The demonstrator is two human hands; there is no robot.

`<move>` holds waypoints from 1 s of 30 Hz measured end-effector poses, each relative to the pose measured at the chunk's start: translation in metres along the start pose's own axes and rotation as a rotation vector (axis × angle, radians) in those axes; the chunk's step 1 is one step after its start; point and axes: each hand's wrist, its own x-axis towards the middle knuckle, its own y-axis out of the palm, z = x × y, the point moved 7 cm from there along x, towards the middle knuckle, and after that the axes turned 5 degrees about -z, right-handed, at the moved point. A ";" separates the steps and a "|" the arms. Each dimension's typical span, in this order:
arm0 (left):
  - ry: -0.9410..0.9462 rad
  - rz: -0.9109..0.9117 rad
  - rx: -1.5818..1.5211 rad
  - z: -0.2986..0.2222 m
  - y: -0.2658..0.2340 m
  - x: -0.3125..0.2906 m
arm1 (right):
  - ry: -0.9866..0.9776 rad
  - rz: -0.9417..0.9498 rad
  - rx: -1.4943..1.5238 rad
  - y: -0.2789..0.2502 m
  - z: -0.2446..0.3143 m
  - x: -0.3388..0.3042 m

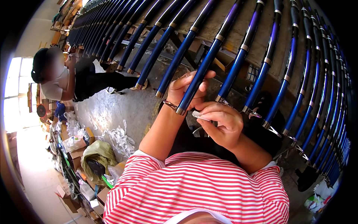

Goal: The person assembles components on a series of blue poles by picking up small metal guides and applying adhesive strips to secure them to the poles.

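Observation:
A long row of glossy blue fishing rods [234,71] sticks out over the table edge, each with a silver ring at its near end. My left hand [179,89] is closed around one blue rod [199,76] from beneath, close to its silver end. Just right of that end, my right hand [225,125] pinches a small white piece [199,115] between thumb and fingers. It looks like folded paper or cloth; I cannot tell which. Small shiny metal pieces [274,130] hang at the ends of several rods on the right.
The rods lie across a worn table [276,43]. At the left, another person [61,76] in a dark cap stands by the row's far end. Clear plastic wrap [121,140], a green sack [99,158] and cardboard boxes [76,156] lie on the lower left.

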 end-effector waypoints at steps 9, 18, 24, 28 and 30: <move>0.036 -0.029 0.120 0.000 0.000 -0.004 | 0.025 0.023 0.021 0.009 -0.002 0.002; 0.044 -0.008 0.127 0.000 0.001 -0.003 | -0.017 0.034 0.068 0.011 -0.003 0.002; 0.035 -0.016 0.104 0.000 0.002 -0.003 | -0.021 0.038 0.071 0.011 -0.002 0.002; 0.049 -0.033 0.104 0.000 0.004 -0.004 | -0.026 0.047 0.061 0.012 -0.002 0.002; 0.044 -0.030 0.109 0.000 0.003 -0.004 | -0.028 0.050 0.050 0.012 -0.001 0.003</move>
